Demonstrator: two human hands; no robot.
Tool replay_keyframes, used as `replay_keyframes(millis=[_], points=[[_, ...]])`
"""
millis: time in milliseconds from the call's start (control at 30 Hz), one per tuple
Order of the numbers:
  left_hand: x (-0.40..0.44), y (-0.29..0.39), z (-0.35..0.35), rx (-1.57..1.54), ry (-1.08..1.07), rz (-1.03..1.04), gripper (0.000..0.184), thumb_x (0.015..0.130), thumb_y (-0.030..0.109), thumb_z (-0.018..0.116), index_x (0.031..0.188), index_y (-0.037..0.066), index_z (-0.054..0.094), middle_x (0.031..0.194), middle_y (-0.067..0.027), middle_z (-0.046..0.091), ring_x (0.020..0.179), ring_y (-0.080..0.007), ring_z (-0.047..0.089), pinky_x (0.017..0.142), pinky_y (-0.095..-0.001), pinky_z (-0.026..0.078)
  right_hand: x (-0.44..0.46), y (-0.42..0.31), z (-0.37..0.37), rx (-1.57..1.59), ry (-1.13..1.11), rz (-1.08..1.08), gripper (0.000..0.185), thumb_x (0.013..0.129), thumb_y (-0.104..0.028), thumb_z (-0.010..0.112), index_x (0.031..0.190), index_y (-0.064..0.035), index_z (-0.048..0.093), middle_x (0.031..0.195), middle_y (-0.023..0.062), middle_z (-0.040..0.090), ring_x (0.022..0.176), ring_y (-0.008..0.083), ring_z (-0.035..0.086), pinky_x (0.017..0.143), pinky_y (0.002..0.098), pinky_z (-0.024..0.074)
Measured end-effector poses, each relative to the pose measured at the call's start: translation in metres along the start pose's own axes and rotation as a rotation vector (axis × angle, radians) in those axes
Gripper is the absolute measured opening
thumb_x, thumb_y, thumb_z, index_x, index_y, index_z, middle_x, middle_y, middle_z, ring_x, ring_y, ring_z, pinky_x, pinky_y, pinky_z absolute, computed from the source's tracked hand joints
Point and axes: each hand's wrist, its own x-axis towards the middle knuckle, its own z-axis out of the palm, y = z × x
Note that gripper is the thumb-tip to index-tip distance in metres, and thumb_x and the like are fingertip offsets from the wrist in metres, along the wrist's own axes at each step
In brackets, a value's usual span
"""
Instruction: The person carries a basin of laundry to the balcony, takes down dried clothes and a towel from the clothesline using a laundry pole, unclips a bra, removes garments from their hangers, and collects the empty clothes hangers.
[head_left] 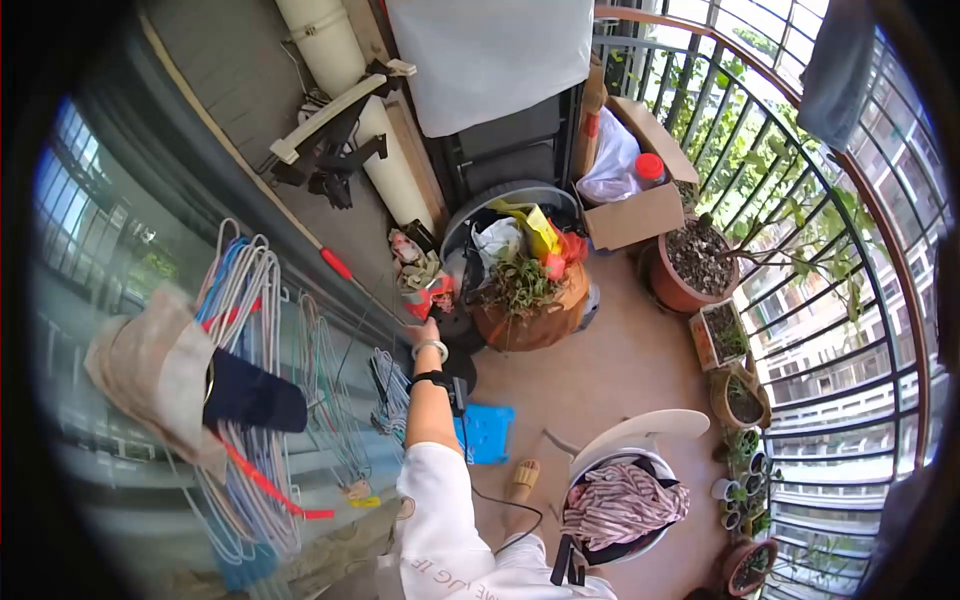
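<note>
Left hand (424, 332) was narrow, apparently closed on near end of pole (335, 263). Pole extended forward-left from left hand, long axis diagonal; hangers (240, 285) hung left of pole. Right hand: out of view, state undeterminable.

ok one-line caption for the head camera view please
The left hand grips a long pole on a balcony, between bunched hangers and potted plants along the railing.

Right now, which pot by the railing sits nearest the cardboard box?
The big round reddish pot, right beside the box; the other pots stand farther along and look smaller.
</note>
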Motion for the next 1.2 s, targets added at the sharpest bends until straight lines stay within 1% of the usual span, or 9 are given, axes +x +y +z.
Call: replay_keyframes(millis=[200, 467, 567, 667, 800, 900, 967, 1000, 1200], points=[[0.096, 0.033, -0.039, 0.244, 0.326, 0.08, 0.078, 0.071, 0.021, 0.067, 0.123, -0.014, 0.021, 0.119, -0.0282, 0.039, 0.114, -0.0401, 0.036, 0.093, -0.0422, 0.035, -0.047, -0.066, 0.033, -0.158, 0.012, 0.08, 0.027, 0.084, -0.02, 0.051, 0.106, -0.0076, 0.043, 0.084, 0.007, 0.057, 0.07, 0.0154, 0.057, 0.058, 0.0274, 0.0448], [0.133, 0.048, -0.042, -0.257, 0.283, -0.143, 0.05, 0.083, 0.015, 0.056, 0.124, 0.0, 0.031, 0.087, -0.018, 0.056, 0.056, -0.0183, 0.057, 0.041, -0.0267, 0.04, -0.053, -0.118, 0.057, -0.236, 0.009, 0.056, 0.038, 0.083, -0.022, 0.053, 0.115, -0.009, 0.037, 0.092, 0.0074, 0.056, 0.077, 0.0152, 0.055, 0.065, 0.0282, 0.0448], [0.147, 0.013, -0.033, -0.188, 0.226, 0.068, 0.036, 0.08, 0.014, 0.059, 0.106, -0.006, 0.044, 0.085, -0.0195, 0.058, 0.063, -0.0256, 0.057, 0.055, -0.0349, 0.046, -0.056, -0.116, 0.055, -0.254, -0.005, 0.045, 0.042, 0.083, -0.023, 0.054, 0.118, -0.0095, 0.035, 0.095, 0.0076, 0.055, 0.079, 0.015, 0.055, 0.068, 0.0285, 0.0448], [0.062, 0.02, 0.002, -0.048, 0.484, 0.344, 0.032, 0.081, 0.018, 0.057, 0.1, -0.005, 0.048, 0.095, -0.0213, 0.052, 0.085, -0.0335, 0.054, 0.073, -0.0386, 0.043, -0.063, -0.108, 0.046, -0.265, -0.026, 0.015, 0.046, 0.083, -0.024, 0.055, 0.121, -0.0101, 0.033, 0.097, 0.0077, 0.055, 0.081, 0.0149, 0.055, 0.071, 0.0289, 0.0448], [-0.062, 0.035, 0.019, -0.166, 0.042, 0.431, 0.027, 0.084, 0.018, 0.053, 0.1, -0.004, 0.049, 0.095, -0.0198, 0.051, 0.083, -0.0334, 0.051, 0.069, -0.0365, 0.043, -0.073, -0.078, 0.015, -0.274, -0.048, -0.102, 0.052, 0.082, -0.025, 0.057, 0.125, -0.0107, 0.03, 0.101, 0.008, 0.054, 0.085, 0.0148, 0.054, 0.074, 0.0293, 0.0448], [-0.162, 0.072, 0.008, -0.295, -0.158, 0.698, 0.018, 0.086, 0.016, 0.05, 0.095, 0.0, 0.047, 0.075, -0.0088, 0.044, 0.045, -0.0159, 0.047, 0.048, -0.0293, 0.04, -0.058, -0.06, -0.01, -0.301, -0.074, -0.347, 0.057, 0.082, -0.025, 0.058, 0.128, -0.0113, 0.028, 0.104, 0.0081, 0.054, 0.087, 0.0147, 0.053, 0.077, 0.0296, 0.0448], [-0.227, 0.099, -0.012, -0.211, -0.187, 0.843, 0.02, 0.085, 0.015, 0.052, 0.1, 0.002, 0.049, 0.087, -0.0116, 0.052, 0.05, -0.0167, 0.054, 0.047, -0.0276, 0.046, -0.023, -0.067, -0.006, -0.232, -0.053, -0.671, 0.053, 0.083, -0.027, 0.057, 0.127, -0.0112, 0.03, 0.088, 0.0061, 0.055, 0.074, 0.0132, 0.054, 0.064, 0.0267, 0.0461], [-0.271, 0.122, -0.035, -0.188, -0.216, 0.871, 0.021, 0.085, 0.016, 0.052, 0.102, 0.005, 0.05, 0.092, -0.0118, 0.056, 0.052, -0.0173, 0.057, 0.046, -0.0278, 0.047, -0.061, -0.114, 0.01, 0.045, -0.058, -0.681, 0.015, 0.085, -0.013, 0.049, 0.097, -0.0038, 0.051, 0.078, 0.0061, 0.059, 0.068, 0.0141, 0.058, 0.056, 0.025, 0.0464], [-0.451, 0.158, -0.154, 0.04, -0.345, 1.292, 0.017, 0.077, 0.004, 0.053, 0.093, 0.005, 0.051, 0.086, -0.0118, 0.058, 0.076, -0.0312, 0.057, 0.064, -0.0375, 0.048, -0.127, -0.171, -0.013, -0.206, -0.492, -1.097, 0.025, 0.088, -0.013, 0.046, 0.11, -0.0019, 0.048, 0.09, 0.0077, 0.06, 0.081, 0.0138, 0.058, 0.072, 0.0267, 0.0474]])
